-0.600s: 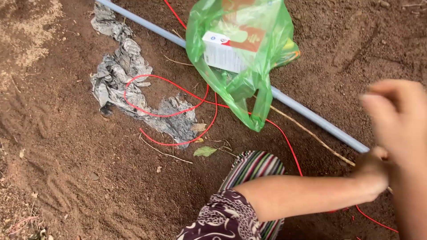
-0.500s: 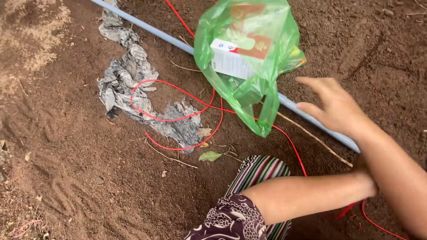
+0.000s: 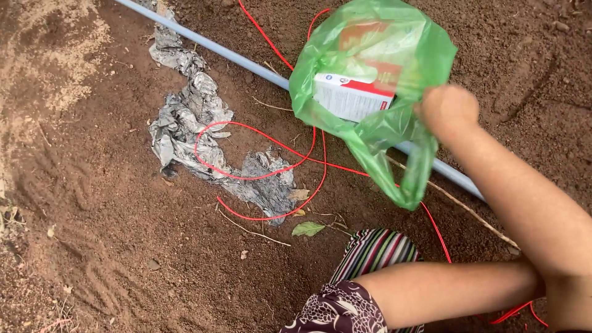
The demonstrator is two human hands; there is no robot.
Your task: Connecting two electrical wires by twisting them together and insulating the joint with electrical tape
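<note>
Right hand [image 3: 448, 110] closed into the side of the green plastic bag [image 3: 376, 92] — gripping film at the bag's 3 o'clock edge, fingers buried in the plastic, so exact pinch not readable. Bag body off toward 10 o'clock from the fist, tail hanging down toward 6 o'clock; long axis roughly 12-to-6, draped over the grey pipe [image 3: 246, 60]. Inside: white-and-red carton [image 3: 350, 97], lying flat, long side about 10-to-4. Left forearm [image 3: 444, 287] crossing low in frame toward 3 o'clock — left hand hidden behind the right arm, state not tellable. Right hand clearly the nearer one. Count: one bag, one carton visible, one pipe, one red wire [image 3: 265, 172] looped over one crumpled grey sheet [image 3: 185, 117], one green leaf [image 3: 308, 229] on the soil.
</note>
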